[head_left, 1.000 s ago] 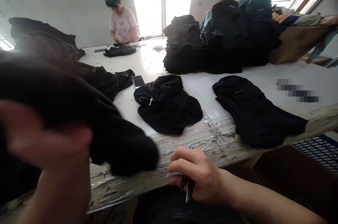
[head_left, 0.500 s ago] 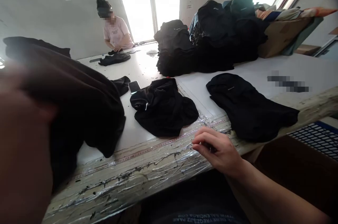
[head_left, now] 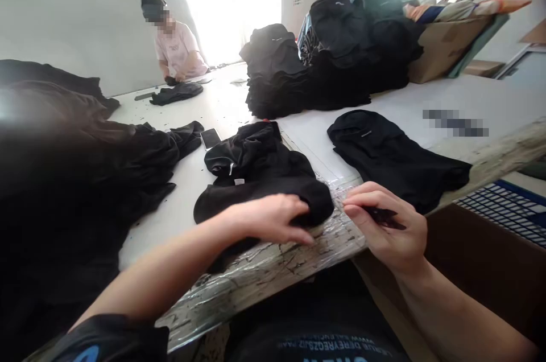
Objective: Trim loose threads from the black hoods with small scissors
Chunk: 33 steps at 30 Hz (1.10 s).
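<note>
My left hand (head_left: 277, 218) reaches across a black garment (head_left: 264, 194) at the table's front edge. Its curled fingers grip the cloth near the right end, with the thumb apart on the near side. A small white label (head_left: 239, 181) shows on this garment, which overlaps another crumpled black garment (head_left: 256, 145) behind it. To the right, my right hand (head_left: 388, 225) is raised just off the cloth, closed round a small dark tool that looks like thread snips (head_left: 386, 217). Thumb and forefinger are pinched together.
A large heap of black garments (head_left: 63, 180) fills the left side. One black garment (head_left: 384, 151) lies flat at the right, with tall black stacks (head_left: 315, 72) behind it. A phone (head_left: 210, 139) lies mid-table. Across the table a person (head_left: 179, 49) handles dark cloth. A cardboard box (head_left: 447, 46) stands back right.
My left hand has come from the far left to the middle, and the black garment now lies over the crumpled one. My right hand has moved right and slightly up.
</note>
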Tool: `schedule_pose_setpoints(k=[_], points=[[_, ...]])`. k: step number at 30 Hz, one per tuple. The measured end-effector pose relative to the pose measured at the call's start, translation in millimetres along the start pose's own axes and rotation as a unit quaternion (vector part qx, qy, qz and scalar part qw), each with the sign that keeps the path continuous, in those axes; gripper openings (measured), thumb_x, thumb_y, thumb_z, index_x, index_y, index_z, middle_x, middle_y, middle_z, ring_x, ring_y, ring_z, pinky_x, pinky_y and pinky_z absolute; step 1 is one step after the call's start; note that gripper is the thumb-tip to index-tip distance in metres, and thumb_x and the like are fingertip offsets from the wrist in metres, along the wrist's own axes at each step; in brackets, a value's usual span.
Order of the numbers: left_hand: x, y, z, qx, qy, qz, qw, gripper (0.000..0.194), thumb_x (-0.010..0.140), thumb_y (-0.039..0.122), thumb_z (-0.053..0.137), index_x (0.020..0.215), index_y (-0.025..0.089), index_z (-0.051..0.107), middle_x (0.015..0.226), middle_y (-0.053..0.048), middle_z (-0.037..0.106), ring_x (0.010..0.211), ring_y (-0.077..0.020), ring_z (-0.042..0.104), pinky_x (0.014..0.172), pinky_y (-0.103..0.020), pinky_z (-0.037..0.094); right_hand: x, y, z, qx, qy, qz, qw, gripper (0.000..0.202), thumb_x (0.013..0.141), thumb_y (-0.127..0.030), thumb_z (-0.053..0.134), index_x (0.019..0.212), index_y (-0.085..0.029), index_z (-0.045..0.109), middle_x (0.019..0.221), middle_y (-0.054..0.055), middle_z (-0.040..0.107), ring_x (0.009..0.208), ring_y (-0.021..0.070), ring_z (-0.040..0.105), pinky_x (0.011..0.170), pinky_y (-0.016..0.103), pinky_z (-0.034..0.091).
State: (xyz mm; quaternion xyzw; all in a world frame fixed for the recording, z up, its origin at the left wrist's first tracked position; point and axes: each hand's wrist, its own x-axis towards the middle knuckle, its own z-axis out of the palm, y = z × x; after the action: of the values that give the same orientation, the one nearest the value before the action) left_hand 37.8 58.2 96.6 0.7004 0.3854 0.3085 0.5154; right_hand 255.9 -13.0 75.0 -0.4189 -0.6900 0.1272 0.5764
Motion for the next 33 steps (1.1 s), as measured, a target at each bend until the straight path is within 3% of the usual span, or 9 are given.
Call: schedule_pose_setpoints(k=[2, 3, 6, 8, 13, 15, 19, 23, 33], points=[[-9.9, -8.8, 3.8, 0.066, -0.099, 0.014, 0.993, 0.022, 0.058, 0.022, 0.082, 0.079, 0.022, 0.075, 0.078, -0.004, 0.072, 0.072, -0.0211, 0.067, 0.068, -0.027, 0.049, -4.1, 5.7, -10.9, -0.007, 0.022, 0.014, 1.000, 0.013, 0.081, -0.012, 0.064, 0.083, -0.025, 0.065, 0.079, 0.003, 0.062, 0.072, 0.0185, 0.060, 0.064, 0.033, 0.049], [-16.1, -14.4, 1.6, 0.094, -0.086, 0.023, 0.992, 0.016, 0.065, 0.021, 0.077, 0.081, 0.023, 0.075, 0.081, -0.005, 0.073, 0.075, -0.0208, 0.067, 0.070, -0.027, 0.048, -6.2, 9.8, -16.1, -0.010, 0.028, 0.028, 0.999, 0.011, 0.082, -0.013, 0.064, 0.081, -0.024, 0.065, 0.078, 0.003, 0.062, 0.072, 0.0184, 0.060, 0.064, 0.033, 0.048], [-34.9, -32.4, -13.3, 0.149, 0.156, 0.023, 0.976, 0.010, 0.078, 0.025, 0.065, 0.082, 0.024, 0.074, 0.080, -0.003, 0.072, 0.075, -0.0187, 0.064, 0.072, -0.027, 0.047, -10.9, 23.8, -22.8, -0.015, 0.024, 0.083, 0.996, 0.007, 0.083, -0.018, 0.064, 0.078, -0.023, 0.063, 0.076, 0.002, 0.061, 0.071, 0.0179, 0.059, 0.063, 0.032, 0.047], [-44.3, -43.2, -19.2, 0.179, 0.262, 0.017, 0.948, 0.009, 0.079, 0.027, 0.064, 0.080, 0.024, 0.072, 0.077, -0.002, 0.069, 0.072, -0.0180, 0.062, 0.070, -0.028, 0.047, -12.6, 31.4, -15.3, -0.008, -0.004, 0.118, 0.993, 0.007, 0.084, -0.022, 0.063, 0.077, -0.021, 0.062, 0.076, 0.002, 0.061, 0.071, 0.0175, 0.058, 0.063, 0.031, 0.047], [-51.3, -68.0, 2.4, 0.290, 0.180, 0.033, 0.939, 0.014, 0.075, 0.022, 0.066, 0.089, 0.025, 0.071, 0.090, -0.005, 0.067, 0.090, -0.0241, 0.056, 0.081, -0.035, 0.045, -16.9, 32.6, 31.7, 0.014, -0.123, 0.151, 0.981, 0.013, 0.085, -0.025, 0.059, 0.074, -0.019, 0.061, 0.070, 0.002, 0.061, 0.061, 0.0137, 0.055, 0.056, 0.027, 0.045], [-51.3, -76.4, 14.2, 0.311, 0.183, 0.018, 0.932, 0.013, 0.077, 0.021, 0.064, 0.087, 0.024, 0.071, 0.086, -0.006, 0.066, 0.087, -0.0245, 0.054, 0.079, -0.036, 0.044, -20.5, 27.9, 47.3, 0.000, -0.164, 0.155, 0.974, 0.008, 0.084, -0.023, 0.060, 0.077, -0.019, 0.062, 0.071, 0.001, 0.061, 0.061, 0.0129, 0.055, 0.055, 0.026, 0.045], [-54.6, -79.0, 25.2, 0.161, 0.202, -0.046, 0.965, 0.010, 0.080, 0.027, 0.061, 0.078, 0.021, 0.068, 0.075, -0.003, 0.064, 0.073, -0.0193, 0.056, 0.069, -0.030, 0.043, -28.3, 21.6, 60.0, -0.037, -0.212, 0.154, 0.964, 0.026, 0.075, -0.021, 0.068, 0.100, -0.019, 0.060, 0.090, 0.005, 0.063, 0.081, 0.0184, 0.062, 0.069, 0.030, 0.053], [-59.5, -68.1, 30.1, 0.036, 0.184, -0.119, 0.975, 0.016, 0.080, 0.033, 0.063, 0.080, 0.018, 0.067, 0.071, -0.001, 0.063, 0.064, -0.0157, 0.055, 0.060, -0.025, 0.042, -32.6, 20.1, 63.1, -0.054, -0.231, 0.118, 0.964, 0.019, 0.079, -0.017, 0.062, 0.098, -0.019, 0.058, 0.093, 0.005, 0.059, 0.080, 0.0179, 0.062, 0.070, 0.031, 0.053], [-69.4, -64.4, 43.5, 0.177, 0.283, 0.060, 0.941, 0.008, 0.082, 0.020, 0.060, 0.082, 0.024, 0.067, 0.085, -0.005, 0.063, 0.083, -0.0207, 0.059, 0.077, -0.033, 0.047, -29.4, 14.9, 69.3, -0.028, -0.194, 0.065, 0.979, 0.028, 0.079, -0.019, 0.065, 0.106, -0.020, 0.057, 0.092, 0.005, 0.057, 0.081, 0.0179, 0.060, 0.067, 0.030, 0.054]])
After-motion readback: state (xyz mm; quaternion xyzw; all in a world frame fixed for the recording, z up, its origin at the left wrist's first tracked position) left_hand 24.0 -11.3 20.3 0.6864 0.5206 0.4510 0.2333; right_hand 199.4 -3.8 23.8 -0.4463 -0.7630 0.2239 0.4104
